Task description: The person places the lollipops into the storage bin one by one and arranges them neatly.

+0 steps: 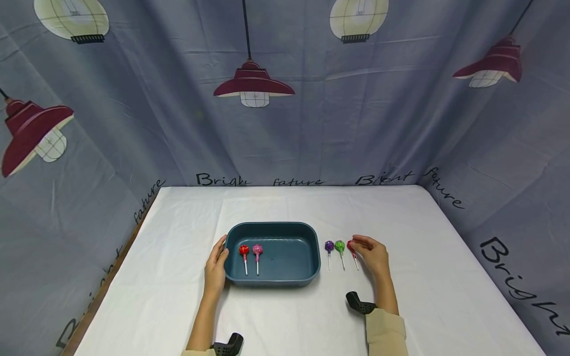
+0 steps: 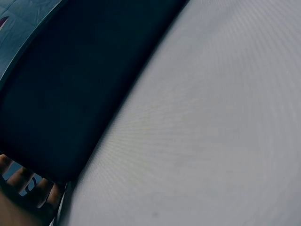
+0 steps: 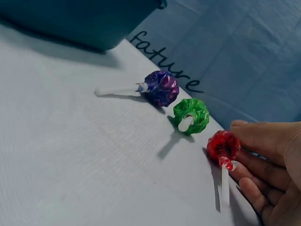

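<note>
My left hand [image 1: 215,272] rests along the left end of a dark teal rectangular tray [image 1: 285,283], with its fingers against the end wall. In the left wrist view the fingers [image 2: 41,192] reach behind that end of the tray. A red lollipop [image 1: 244,249] and a pink lollipop [image 1: 257,249] lie inside, sticks toward me. Right of the tray, my right hand [image 1: 373,254] pinches another red lollipop [image 3: 223,145] by its wrapped head, its white stick pointing down. Beside it are a green lollipop [image 3: 192,115] and a purple lollipop [image 3: 162,88] on the table.
White cloth covers the table [image 1: 285,326], and its brown edge [image 1: 107,301] shows at the left. A grey-blue curtain [image 1: 285,138] printed with lamps and lettering hangs around the back and sides. Each wrist carries a black camera mount [image 1: 359,303].
</note>
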A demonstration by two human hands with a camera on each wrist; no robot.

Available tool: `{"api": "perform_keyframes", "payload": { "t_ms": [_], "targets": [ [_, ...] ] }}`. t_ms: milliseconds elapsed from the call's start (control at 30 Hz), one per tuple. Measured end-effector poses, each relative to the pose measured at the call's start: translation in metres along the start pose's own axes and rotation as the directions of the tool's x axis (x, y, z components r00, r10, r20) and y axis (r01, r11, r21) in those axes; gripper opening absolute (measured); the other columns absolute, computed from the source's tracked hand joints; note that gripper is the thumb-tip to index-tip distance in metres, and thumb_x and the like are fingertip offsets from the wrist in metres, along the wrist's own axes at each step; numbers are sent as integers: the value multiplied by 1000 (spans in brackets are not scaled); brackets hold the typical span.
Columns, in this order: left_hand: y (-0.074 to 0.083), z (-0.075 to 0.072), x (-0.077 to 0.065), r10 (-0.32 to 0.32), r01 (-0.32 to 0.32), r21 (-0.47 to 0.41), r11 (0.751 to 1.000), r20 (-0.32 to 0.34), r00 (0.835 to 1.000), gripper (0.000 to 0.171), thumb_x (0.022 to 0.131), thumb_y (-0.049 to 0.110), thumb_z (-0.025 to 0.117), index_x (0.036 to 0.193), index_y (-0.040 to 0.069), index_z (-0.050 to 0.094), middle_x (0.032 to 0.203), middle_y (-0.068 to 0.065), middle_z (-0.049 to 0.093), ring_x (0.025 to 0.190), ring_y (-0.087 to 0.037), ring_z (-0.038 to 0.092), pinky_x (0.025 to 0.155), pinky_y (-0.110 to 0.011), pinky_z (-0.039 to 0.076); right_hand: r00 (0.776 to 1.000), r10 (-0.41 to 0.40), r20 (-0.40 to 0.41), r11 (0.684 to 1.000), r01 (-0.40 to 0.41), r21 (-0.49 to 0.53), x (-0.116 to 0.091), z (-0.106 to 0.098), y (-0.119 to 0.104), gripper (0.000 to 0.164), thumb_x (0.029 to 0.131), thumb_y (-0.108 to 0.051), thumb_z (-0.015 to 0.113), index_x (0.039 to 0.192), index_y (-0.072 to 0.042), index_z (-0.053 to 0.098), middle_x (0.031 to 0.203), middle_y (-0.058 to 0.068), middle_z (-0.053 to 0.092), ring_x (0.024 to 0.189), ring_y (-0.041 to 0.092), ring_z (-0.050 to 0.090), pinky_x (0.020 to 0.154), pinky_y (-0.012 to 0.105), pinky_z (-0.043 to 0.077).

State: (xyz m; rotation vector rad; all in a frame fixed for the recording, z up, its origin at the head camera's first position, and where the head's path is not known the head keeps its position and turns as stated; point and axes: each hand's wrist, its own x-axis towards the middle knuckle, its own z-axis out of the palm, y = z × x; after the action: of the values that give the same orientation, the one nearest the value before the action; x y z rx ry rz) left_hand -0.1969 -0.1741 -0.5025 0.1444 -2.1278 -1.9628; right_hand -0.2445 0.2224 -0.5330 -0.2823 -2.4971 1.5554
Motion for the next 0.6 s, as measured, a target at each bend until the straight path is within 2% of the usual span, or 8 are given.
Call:
{"api": "perform_keyframes", "payload": {
  "t_ms": [133,267,400,600],
  "targets": [
    [-14,-2,6,-3,3,-22,1000,-3,1000,39,96,7,45,136,4,45,137,-17,44,128,-27,36,100,-37,28,1000,-12,-8,1000,12,14,-1,2,1,34,83,-19,70,110,-1,66,97,13,68,77,0,59,72,14,42],
    [-25,-1,9,2,-2,-11,1000,-13,1000,39,97,11,46,136,7,46,137,-14,44,128,-25,36,102,-41,28,1000,0,-8,1000,0,-24,-2,3,1,35,81,-21,72,111,-3,66,98,13,67,76,4,59,72,19,42],
    [-26,-1,9,14,-14,-12,1000,-10,1000,40,97,12,45,137,8,45,138,-14,44,128,-24,36,101,-37,28,1000,-3,-19,996,1,-87,-2,4,1,35,80,-21,73,111,-4,66,99,13,67,79,10,59,74,26,43],
    [-26,-2,9,1,-1,-28,1000,5,1000,40,97,10,44,138,8,44,139,-13,43,129,-23,35,98,-27,29,999,-7,-37,994,3,-110,-3,5,3,33,79,-18,74,108,-5,68,95,11,67,78,12,59,70,21,42]
  ]
}}
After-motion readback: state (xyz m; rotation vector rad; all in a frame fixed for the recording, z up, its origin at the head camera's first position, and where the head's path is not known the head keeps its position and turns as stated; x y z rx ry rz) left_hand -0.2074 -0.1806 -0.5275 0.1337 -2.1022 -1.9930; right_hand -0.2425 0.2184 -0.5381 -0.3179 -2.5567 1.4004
